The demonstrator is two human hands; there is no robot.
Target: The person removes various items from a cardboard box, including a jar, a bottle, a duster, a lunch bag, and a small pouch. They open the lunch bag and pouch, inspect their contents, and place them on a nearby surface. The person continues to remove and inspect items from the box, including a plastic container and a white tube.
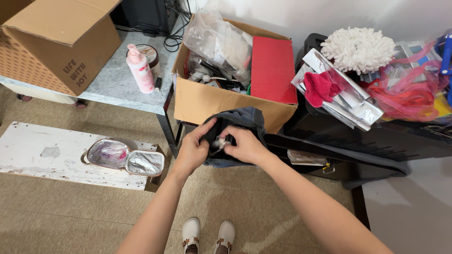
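A dark blue-grey fabric bag point(240, 118) hangs open in front of me, its long strap trailing off to the right. My left hand point(193, 150) grips the bag's left edge and holds the mouth apart. My right hand point(245, 145) is at the opening, fingers pinched on a small pale object point(220, 142) just inside. What that object is cannot be made out.
Behind the bag stands an open cardboard box point(207, 101) with a red flat box and plastic bags. A pink pump bottle point(140, 69) is on the grey table. An open foil-lined pouch point(126, 159) lies on the white board. A black cabinet point(376, 136) holds clutter at right.
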